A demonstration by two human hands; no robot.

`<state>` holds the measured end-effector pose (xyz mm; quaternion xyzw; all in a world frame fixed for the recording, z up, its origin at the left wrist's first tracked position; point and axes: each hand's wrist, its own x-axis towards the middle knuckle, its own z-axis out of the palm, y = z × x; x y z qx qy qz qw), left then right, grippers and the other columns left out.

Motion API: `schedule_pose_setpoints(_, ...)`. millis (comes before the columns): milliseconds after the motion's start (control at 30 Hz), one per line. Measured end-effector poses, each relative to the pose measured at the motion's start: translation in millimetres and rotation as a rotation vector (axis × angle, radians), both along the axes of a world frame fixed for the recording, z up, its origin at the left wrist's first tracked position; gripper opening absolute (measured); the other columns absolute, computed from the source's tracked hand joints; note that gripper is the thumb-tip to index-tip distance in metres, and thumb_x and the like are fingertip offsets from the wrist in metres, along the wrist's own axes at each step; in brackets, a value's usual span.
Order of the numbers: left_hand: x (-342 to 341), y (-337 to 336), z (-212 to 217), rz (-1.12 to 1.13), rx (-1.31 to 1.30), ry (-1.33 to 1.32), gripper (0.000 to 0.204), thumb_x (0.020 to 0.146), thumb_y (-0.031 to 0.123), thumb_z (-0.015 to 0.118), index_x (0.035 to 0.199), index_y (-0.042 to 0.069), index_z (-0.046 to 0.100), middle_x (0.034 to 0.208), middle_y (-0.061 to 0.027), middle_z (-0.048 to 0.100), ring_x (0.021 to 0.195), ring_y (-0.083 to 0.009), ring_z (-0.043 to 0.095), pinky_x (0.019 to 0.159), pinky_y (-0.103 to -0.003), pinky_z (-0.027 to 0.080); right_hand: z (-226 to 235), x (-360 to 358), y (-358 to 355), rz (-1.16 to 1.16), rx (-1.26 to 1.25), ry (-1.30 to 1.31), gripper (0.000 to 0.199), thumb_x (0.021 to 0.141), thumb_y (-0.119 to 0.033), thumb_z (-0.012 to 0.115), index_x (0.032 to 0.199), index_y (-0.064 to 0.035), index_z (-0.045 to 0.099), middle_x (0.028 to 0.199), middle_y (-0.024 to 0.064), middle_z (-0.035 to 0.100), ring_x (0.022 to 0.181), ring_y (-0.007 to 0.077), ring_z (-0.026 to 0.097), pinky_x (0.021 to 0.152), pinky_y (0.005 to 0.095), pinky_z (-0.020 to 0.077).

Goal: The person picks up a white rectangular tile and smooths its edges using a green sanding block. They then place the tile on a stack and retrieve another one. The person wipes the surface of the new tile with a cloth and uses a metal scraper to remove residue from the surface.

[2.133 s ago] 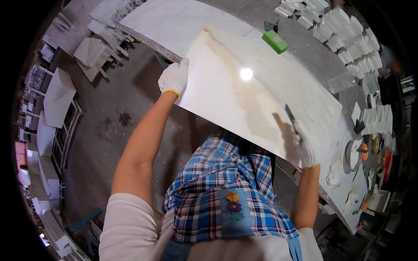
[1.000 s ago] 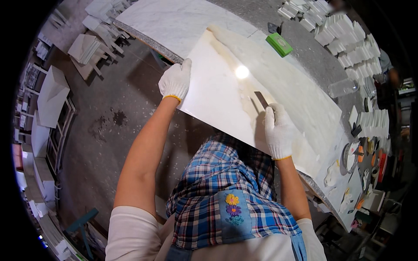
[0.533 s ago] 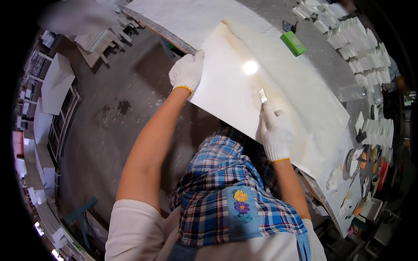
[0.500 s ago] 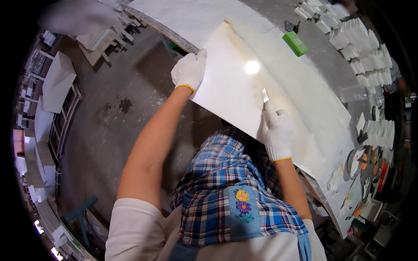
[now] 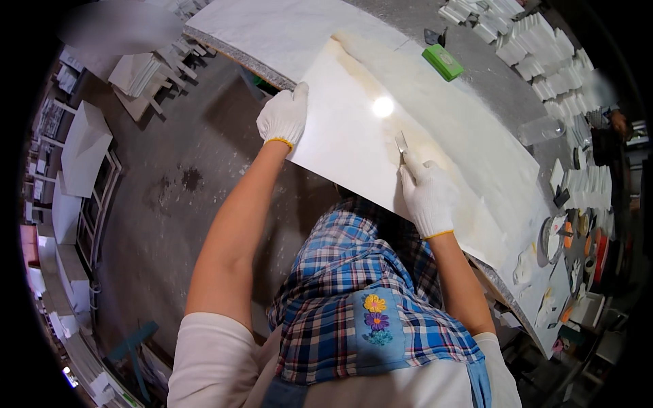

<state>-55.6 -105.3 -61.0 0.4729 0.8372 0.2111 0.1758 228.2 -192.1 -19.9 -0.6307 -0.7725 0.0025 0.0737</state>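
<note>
A glossy white panel (image 5: pixel 338 141) lies on the worktable, with a tan-stained band (image 5: pixel 435 149) along its far right side. At the panel's left edge, my left hand (image 5: pixel 283 115) in a white knit glove is closed on it, thumb pointing along the edge and fingers partly out of sight. My right hand (image 5: pixel 427 194), gloved the same way, holds a small metal scraper (image 5: pixel 401 141) over the panel. Its blade points away from me, and its tip is at or just above the surface. Most of its handle is hidden in the glove.
Beyond the panel, a green box (image 5: pixel 443 62) sits on the worktable (image 5: pixel 272 34). A clear plastic container (image 5: pixel 541 130) lies at the right, near stacked white pieces (image 5: pixel 537 47). A tape roll (image 5: pixel 549 241) and assorted tools crowd the right end. White slabs on racks (image 5: pixel 84 146) stand at the left.
My right hand and the scraper have shifted slightly left across the panel, and the blade is tilted more edge-on. My left hand keeps its hold. The whole view has shifted a little.
</note>
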Motion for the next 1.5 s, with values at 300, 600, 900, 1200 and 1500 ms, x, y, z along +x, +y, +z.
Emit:
schedule_pose_setpoints(300,-0.6,3.2,-4.4,-0.014,0.000,0.040,0.072,0.096,0.063,0.031,0.107,0.003,0.070,0.113,-0.0267,0.066,0.110,-0.0433,0.062,0.095,-0.048,0.047,-31.3,32.1,-21.4,-0.032,0.151,0.688,0.030,0.090,-0.023,0.067,0.119,-0.0140,0.071,0.092,0.0129,0.067,0.078,0.0307,0.065,0.069,0.0380,0.0513)
schedule_pose_setpoints(600,4.6,3.7,2.1,-0.022,-0.018,0.059,0.074,0.097,0.062,0.030,0.104,0.000,0.070,0.112,-0.0276,0.066,0.109,-0.0437,0.062,0.094,-0.047,0.046,-25.6,14.2,-12.5,0.091,0.355,0.261,0.028,0.085,-0.022,0.070,0.113,-0.0212,0.073,0.079,0.0085,0.063,0.068,0.0251,0.062,0.058,0.0379,0.0476)
schedule_pose_setpoints(900,9.5,3.3,5.8,-0.009,-0.031,0.103,0.073,0.098,0.059,0.027,0.110,0.001,0.071,0.117,-0.0263,0.065,0.112,-0.0442,0.061,0.095,-0.052,0.045,-3.6,9.4,-12.8,0.073,0.138,0.061,0.038,0.094,-0.021,0.057,0.131,-0.0248,0.062,0.069,0.0100,0.056,0.058,0.0284,0.057,0.053,0.0424,0.0444)
schedule_pose_setpoints(1200,14.6,2.3,9.7,-0.052,-0.002,0.084,0.075,0.098,0.059,0.029,0.107,-0.003,0.070,0.112,-0.0267,0.067,0.107,-0.0441,0.063,0.091,-0.051,0.046,-4.1,12.8,-15.9,0.022,0.031,0.138,0.019,0.089,-0.016,0.055,0.106,-0.0109,0.062,0.078,0.0089,0.064,0.075,0.0261,0.066,0.061,0.0401,0.0506)
schedule_pose_setpoints(1500,9.1,7.0,-2.0,-0.073,0.017,0.082,0.077,0.097,0.061,0.030,0.109,-0.003,0.071,0.107,-0.0272,0.069,0.105,-0.0441,0.064,0.091,-0.049,0.047,-9.1,35.1,-42.1,0.078,0.316,0.373,0.035,0.086,-0.021,0.065,0.121,-0.0150,0.063,0.077,0.0053,0.062,0.069,0.0236,0.062,0.059,0.0388,0.0485)
